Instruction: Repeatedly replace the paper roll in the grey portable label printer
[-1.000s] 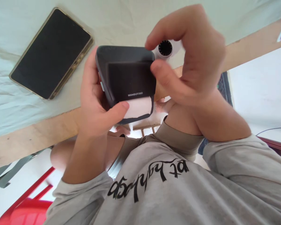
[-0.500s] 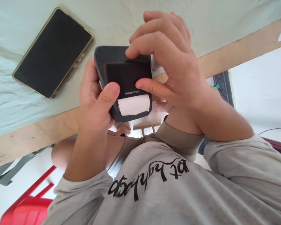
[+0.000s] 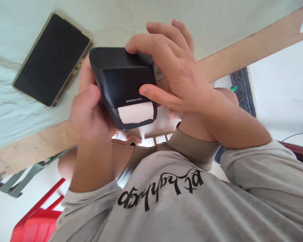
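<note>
I hold a small black label printer above the table's near edge, tilted, with a white strip of label paper sticking out of its front slot. My left hand grips its left side and underside. My right hand wraps over its top and right side, fingers on the upper edge and thumb on the front face near the printed brand name. Both hands are closed on the printer.
A black tablet with a gold rim lies on the pale cloth-covered table at the left. The table's wooden edge runs diagonally. A red chair stands below at the left. My grey shirt fills the bottom.
My right hand came down from above onto the printer and now grips its top and side. The printer has shifted left and tilted, hiding the white round object behind it.
</note>
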`<state>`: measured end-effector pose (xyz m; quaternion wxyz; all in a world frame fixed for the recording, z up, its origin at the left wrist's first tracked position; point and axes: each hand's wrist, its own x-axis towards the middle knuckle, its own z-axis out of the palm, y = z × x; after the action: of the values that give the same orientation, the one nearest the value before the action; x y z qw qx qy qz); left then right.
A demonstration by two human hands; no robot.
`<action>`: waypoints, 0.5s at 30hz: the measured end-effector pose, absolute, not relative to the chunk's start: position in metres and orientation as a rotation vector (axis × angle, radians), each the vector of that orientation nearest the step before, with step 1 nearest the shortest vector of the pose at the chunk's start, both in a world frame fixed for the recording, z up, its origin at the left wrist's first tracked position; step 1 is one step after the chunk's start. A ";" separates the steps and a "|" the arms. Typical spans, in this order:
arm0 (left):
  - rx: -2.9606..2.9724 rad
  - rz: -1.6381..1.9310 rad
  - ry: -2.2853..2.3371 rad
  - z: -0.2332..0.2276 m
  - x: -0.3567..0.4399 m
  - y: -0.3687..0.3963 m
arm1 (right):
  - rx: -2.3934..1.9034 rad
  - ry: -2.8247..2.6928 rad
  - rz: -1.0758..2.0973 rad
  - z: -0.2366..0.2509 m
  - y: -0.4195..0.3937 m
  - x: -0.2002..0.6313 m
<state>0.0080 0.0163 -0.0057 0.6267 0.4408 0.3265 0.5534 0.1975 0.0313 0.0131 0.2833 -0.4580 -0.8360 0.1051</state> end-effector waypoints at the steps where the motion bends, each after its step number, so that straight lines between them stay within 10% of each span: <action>1: 1.002 1.282 0.760 -0.004 0.012 0.018 | -1.222 -2.239 0.285 0.012 0.031 0.198; 15: 0.963 1.453 0.772 -0.014 0.011 0.031 | -1.042 -2.235 0.294 0.018 0.024 0.211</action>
<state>0.0113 0.0305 -0.0142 0.5793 0.4119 0.3300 0.6212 0.2109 0.0238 0.0178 0.3230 -0.3970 -0.8517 0.1122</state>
